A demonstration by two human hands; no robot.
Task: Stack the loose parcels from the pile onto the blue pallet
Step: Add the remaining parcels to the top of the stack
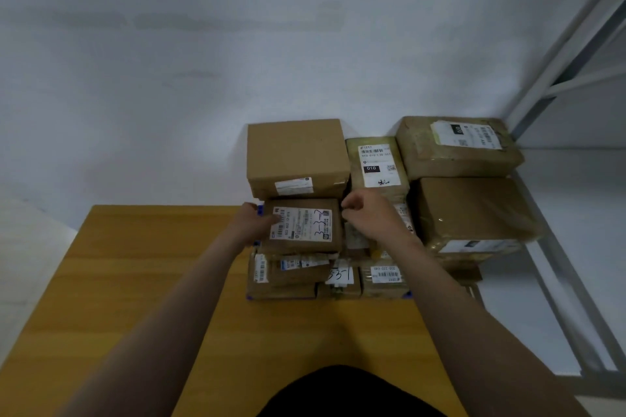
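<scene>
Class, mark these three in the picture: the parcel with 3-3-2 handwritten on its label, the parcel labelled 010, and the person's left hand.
3-3-2 parcel [305, 225]: head view, on its white label.
010 parcel [378, 163]: head view, on its white label.
left hand [259, 222]: head view, back of the hand.

Square brown cardboard box [298, 152]: matt, plain, smooth faces. Small brown cardboard parcel [301, 228]: matt board, white paper label with a slight sheen. Large brown film-wrapped parcel [474, 210]: clear plastic wrap, shiny, wrinkled. Yellow-brown wood-grain worktop [135, 281]: smooth, low sheen. Blue pallet [260, 210]: corner only, looks plastic. Pale wall [237, 44]: matt paint, scuffed. Light grey shelf frame [559, 54]: painted metal, smooth.
</scene>
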